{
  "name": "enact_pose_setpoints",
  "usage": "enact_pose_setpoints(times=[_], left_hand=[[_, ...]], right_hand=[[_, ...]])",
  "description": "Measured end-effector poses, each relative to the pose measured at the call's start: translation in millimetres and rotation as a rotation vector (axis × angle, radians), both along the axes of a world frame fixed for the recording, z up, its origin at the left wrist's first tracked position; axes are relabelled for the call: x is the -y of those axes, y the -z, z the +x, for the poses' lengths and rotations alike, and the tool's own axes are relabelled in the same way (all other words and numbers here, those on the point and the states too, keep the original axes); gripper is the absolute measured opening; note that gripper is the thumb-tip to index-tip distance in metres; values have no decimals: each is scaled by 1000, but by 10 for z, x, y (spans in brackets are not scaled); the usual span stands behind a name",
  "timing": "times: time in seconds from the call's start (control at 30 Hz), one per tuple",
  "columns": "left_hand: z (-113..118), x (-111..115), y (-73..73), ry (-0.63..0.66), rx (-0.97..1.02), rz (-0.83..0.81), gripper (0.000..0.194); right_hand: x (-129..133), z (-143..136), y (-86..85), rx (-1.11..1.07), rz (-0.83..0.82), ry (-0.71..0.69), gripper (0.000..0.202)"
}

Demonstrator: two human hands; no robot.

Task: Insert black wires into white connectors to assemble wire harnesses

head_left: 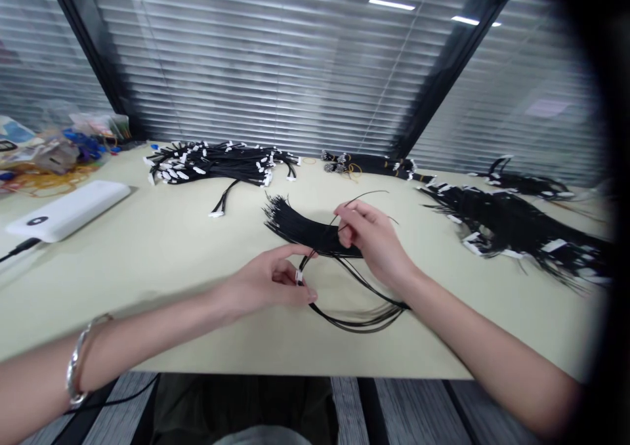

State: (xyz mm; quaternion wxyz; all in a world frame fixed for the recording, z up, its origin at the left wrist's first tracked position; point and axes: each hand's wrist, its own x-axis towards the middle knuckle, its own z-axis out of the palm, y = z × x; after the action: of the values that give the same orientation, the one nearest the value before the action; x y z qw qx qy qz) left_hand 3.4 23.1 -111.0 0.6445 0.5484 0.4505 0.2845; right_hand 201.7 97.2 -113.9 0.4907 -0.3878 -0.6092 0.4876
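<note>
At the middle of the table, my left hand (273,277) holds a small white connector (300,275) between thumb and fingers. Thin black wires (364,327) run from this connector and loop round to the right, passing below my right wrist. My right hand (367,235) is closed in a pinch on a single thin black wire (367,195), whose free end curves up and to the right. Behind both hands lies a bundle of cut black wires (300,225), its tips fanned out at the left. The right hand covers part of that bundle.
A pile of black cables with white connectors (211,163) lies at the back, with one short cable (224,199) before it. Other wire bundles (374,164) and a heap of wires (522,228) lie rightward. A white power bank (73,209) sits left, near plastic bags (59,149).
</note>
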Motion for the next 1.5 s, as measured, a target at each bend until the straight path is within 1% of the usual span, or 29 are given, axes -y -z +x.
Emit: enact_pose_setpoints(times=[0.07, 0.13, 0.23, 0.37, 0.5, 0.53, 0.57, 0.6, 0.63, 0.7, 0.73, 0.77, 0.8, 0.93, 1.0, 1.17, 1.37, 1.5], left_hand=[[0, 7, -16, 6, -4, -6, 59], [-1, 12, -27, 12, 7, -14, 59], [1, 11, -33, -3, 8, -29, 59], [14, 2, -46, -31, 7, -50, 59], [23, -7, -66, -36, -13, -61, 57], [22, -8, -68, -36, -13, -59, 58], [22, -9, -68, -32, -8, -57, 58], [21, -9, -68, -28, -1, -56, 59], [20, -9, -67, -25, 3, -56, 60], [22, -8, -70, -25, -4, -57, 60], [25, -7, -74, -25, -12, -60, 61], [30, -6, -79, -27, -20, -64, 61], [35, -5, -84, -30, -25, -69, 61], [52, -3, -91, -53, -34, -86, 62], [55, -3, -83, -59, -40, -81, 63], [52, -1, -67, -50, -35, -59, 63], [50, -5, -60, -47, -42, -54, 62], [47, -9, -51, -49, -51, -39, 62]], right_hand=[[-175, 161, -37, -70, -11, 56, 16], [-341, 341, -81, -121, 12, 126, 14], [-537, 596, -152, -117, 67, 231, 13], [-686, 827, -195, -31, 121, 314, 14], [-778, 958, -170, 3, 158, 362, 26], [-796, 989, -162, 51, 173, 372, 29], [-811, 1020, -153, 145, 195, 386, 32], [-821, 1051, -144, 310, 233, 398, 35], [-826, 1079, -133, 519, 281, 405, 36], [-821, 1119, -105, 940, 372, 392, 35], [-813, 1128, -88, 1093, 404, 368, 32], [-803, 1130, -70, 1190, 426, 330, 28], [-792, 1126, -52, 1236, 437, 282, 25], [-765, 1090, -9, 1333, 456, 87, 21], [-764, 1085, -7, 1373, 459, 48, 23], [-760, 1097, -16, 1444, 480, 42, 24], [-739, 1080, -20, 1502, 546, 48, 25], [-733, 1067, -8, 1535, 588, 93, 28]])
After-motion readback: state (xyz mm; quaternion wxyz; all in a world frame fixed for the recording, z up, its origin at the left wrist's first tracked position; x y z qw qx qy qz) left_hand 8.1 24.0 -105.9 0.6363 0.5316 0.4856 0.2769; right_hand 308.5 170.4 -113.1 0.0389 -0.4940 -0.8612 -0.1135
